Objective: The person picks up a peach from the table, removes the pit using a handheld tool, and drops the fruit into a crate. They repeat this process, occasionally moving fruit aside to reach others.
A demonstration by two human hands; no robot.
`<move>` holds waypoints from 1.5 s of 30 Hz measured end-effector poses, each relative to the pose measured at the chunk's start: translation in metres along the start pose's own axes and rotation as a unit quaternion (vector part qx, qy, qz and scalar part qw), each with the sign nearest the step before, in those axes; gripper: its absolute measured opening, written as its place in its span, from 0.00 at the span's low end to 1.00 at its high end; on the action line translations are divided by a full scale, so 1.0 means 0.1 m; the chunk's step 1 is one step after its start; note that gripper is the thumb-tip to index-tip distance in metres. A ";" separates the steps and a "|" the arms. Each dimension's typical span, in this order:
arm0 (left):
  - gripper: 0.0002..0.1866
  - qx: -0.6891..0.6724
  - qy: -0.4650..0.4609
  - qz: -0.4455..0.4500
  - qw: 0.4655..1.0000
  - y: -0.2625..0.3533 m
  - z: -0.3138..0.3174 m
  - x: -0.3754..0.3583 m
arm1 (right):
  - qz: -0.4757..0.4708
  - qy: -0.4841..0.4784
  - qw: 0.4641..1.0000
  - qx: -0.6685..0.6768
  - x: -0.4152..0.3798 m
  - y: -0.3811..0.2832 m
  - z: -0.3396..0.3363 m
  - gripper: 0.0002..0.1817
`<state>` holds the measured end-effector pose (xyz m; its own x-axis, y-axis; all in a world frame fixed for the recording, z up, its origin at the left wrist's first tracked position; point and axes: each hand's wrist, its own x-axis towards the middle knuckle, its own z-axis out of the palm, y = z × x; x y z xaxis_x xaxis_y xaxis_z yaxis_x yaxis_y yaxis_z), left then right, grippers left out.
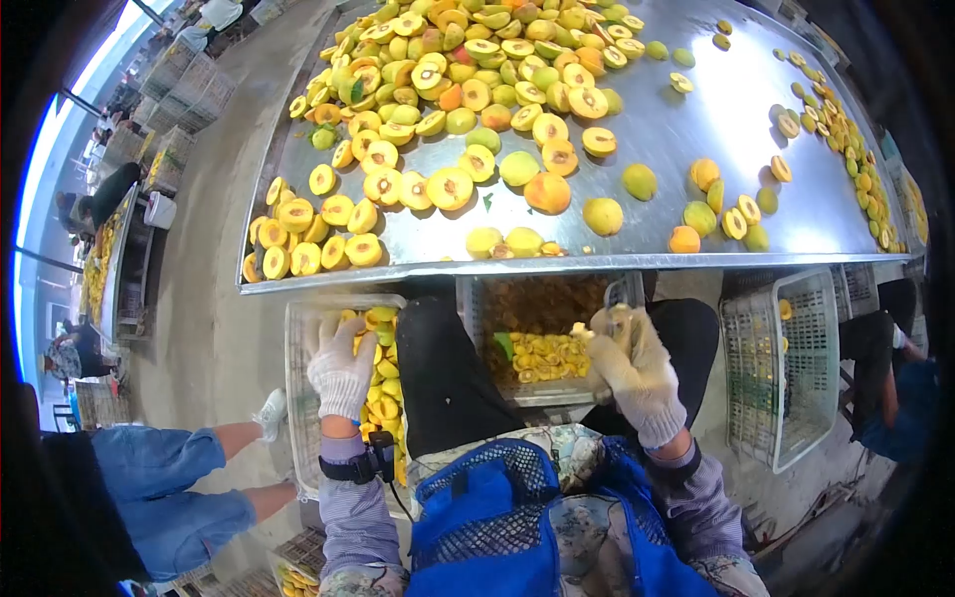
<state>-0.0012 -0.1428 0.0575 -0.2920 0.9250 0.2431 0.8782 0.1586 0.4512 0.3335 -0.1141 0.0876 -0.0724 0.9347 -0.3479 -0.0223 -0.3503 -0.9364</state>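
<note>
My left hand [338,370], in a white knit glove, is over the left side of a pale plastic crate [301,438] with its fingers apart. Yellow peach halves [384,383] fill that crate beside the hand. In a stained glove, my right hand [634,370] is curled closed above my right thigh. A small pale-yellow bit [581,330] shows at its fingertips; I cannot make out what it is. Between my knees stands another crate [466,308] holding small yellow pieces [542,356] and a brown mass. Several halved peaches [450,188] lie cut side up on the metal table ahead.
The steel table [398,261] spans the front, its edge just above my knees. A large peach heap [468,60] covers its left part. An open crate [781,368] is on my right. A person in denim shorts [189,497] stands at left; others work farther back.
</note>
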 end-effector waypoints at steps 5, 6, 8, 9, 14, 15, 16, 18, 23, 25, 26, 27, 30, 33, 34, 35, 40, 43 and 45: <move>0.16 -0.079 0.000 0.144 0.986 0.36 0.53 0.80 | 0.000 -0.101 0.994 -0.044 -0.02 0.00 0.17 0.17; 0.16 -0.060 -0.010 0.159 0.985 0.44 0.71 1.06 | 0.003 -0.104 0.994 -0.036 -0.03 -0.01 0.19 0.18; 0.17 0.020 0.021 0.190 0.981 0.62 1.02 1.54 | -0.050 -0.103 0.992 -0.046 -0.01 0.06 0.19 0.10; 0.20 0.058 0.029 0.197 0.978 0.65 1.13 1.71 | -0.049 -0.114 0.992 -0.036 0.01 0.10 0.15 0.11; 0.29 0.101 -0.289 0.029 0.952 0.63 1.34 2.13 | -0.016 -0.109 0.994 0.018 0.01 0.05 0.08 0.12; 0.29 0.098 -0.347 0.058 0.931 0.63 1.33 2.11 | 0.009 -0.102 0.993 0.049 0.03 0.05 0.09 0.12; 0.29 0.100 -0.349 0.059 0.930 0.59 1.31 2.04 | 0.036 -0.095 0.992 0.082 0.02 0.05 0.11 0.13; 0.27 -0.172 -0.316 -0.077 0.930 0.51 1.22 1.80 | 0.027 -0.095 0.990 0.098 0.02 -0.03 0.21 0.12; 0.29 -0.561 -0.222 -0.140 0.785 1.06 0.52 1.08 | 0.021 -0.053 0.998 0.041 0.13 -0.30 0.33 0.10; 0.29 -0.614 -0.248 -0.139 0.736 1.22 0.36 0.81 | 0.005 -0.039 0.998 0.053 0.11 -0.35 0.42 0.15; 0.29 -0.624 -0.255 -0.140 0.725 1.23 0.37 0.69 | -0.043 -0.023 0.999 0.006 0.13 -0.29 0.44 0.17; 0.27 -0.655 -0.244 -0.147 0.700 1.31 0.34 0.57 | -0.038 -0.014 0.999 0.006 0.13 -0.26 0.45 0.17; 0.24 -0.694 -0.227 -0.143 0.668 1.46 0.38 0.28 | -0.109 0.016 0.989 -0.095 0.12 -0.19 0.47 0.22; 0.20 -0.676 -0.212 -0.131 0.694 1.57 0.29 0.11 | -0.270 0.083 0.935 -0.214 0.08 -0.17 0.44 0.24; 0.18 -0.644 -0.207 -0.131 0.725 1.62 0.23 0.07 | -0.270 0.085 0.935 -0.216 0.05 -0.19 0.44 0.24; 0.15 -0.615 -0.185 -0.106 0.759 1.66 0.19 0.03 | -0.273 0.095 0.929 -0.233 0.02 -0.20 0.43 0.24; 0.14 -0.597 -0.150 -0.058 0.786 1.78 0.09 -0.08 | -0.284 0.100 0.927 -0.223 -0.07 -0.25 0.43 0.23; 0.15 -0.595 -0.149 -0.058 0.787 1.79 0.06 -0.11 | -0.271 0.090 0.944 -0.163 -0.08 -0.21 0.43 0.22; 0.15 -0.601 -0.154 -0.074 0.781 1.80 0.12 -0.14 | -0.223 0.076 0.954 -0.187 -0.14 -0.31 0.40 0.21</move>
<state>0.1651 -0.1235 0.1249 -0.0883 0.9958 -0.0228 -0.2010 0.0046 0.9796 0.2955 -0.1187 0.1232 0.0076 0.9935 0.1132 0.3428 0.1038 -0.9337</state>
